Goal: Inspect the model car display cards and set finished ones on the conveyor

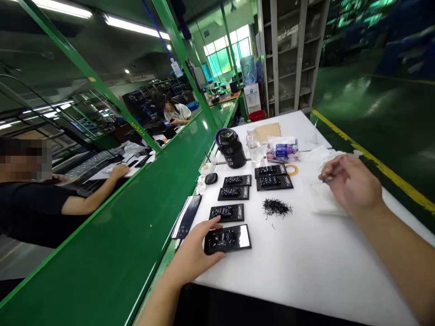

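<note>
Nearest black plate (227, 239) is lying sideways, left end inside the loosely spread left hand (192, 249), right hand (356, 184) pinching some blue bit (324, 181).

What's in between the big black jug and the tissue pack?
A clear bottle stands between the black jug and the tissue pack, as the head view shows.

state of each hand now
Left hand: spread around the nearest black rectangular textured plate; grip unclear.
Right hand: closed, apparently pinching a thin blue-tipped object.
</note>
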Motion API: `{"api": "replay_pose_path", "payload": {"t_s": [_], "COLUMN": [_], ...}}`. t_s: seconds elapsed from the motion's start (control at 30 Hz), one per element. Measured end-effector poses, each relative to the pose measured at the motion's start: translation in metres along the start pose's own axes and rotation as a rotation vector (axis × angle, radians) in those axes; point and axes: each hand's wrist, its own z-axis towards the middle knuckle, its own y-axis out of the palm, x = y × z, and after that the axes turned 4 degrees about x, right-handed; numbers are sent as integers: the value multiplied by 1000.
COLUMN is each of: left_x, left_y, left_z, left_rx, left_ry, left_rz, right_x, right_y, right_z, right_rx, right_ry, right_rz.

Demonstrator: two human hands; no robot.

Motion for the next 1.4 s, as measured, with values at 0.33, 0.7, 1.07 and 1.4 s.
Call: {"api": "replay_pose_path", "payload": {"t_s": [0.33,0.7,1.07,1.4], "left_x": [102,82,89,89], "left_y": [38,65,61,63], "left_z": [119,117,109,110], "left_rx": [732,830,909,900], "left_ry": [601,409,407,403], "left_rz": [20,-46,8,13], "right_x": [-62,-32,-32,-29], "right_y": [126,125,125,127], "right_z": [-20,-1,1,2], "right_rx": [-989,-815,-827,-819], "right_ry": [-175,239,264,267], "right_rz": [253,319,218,245]}}
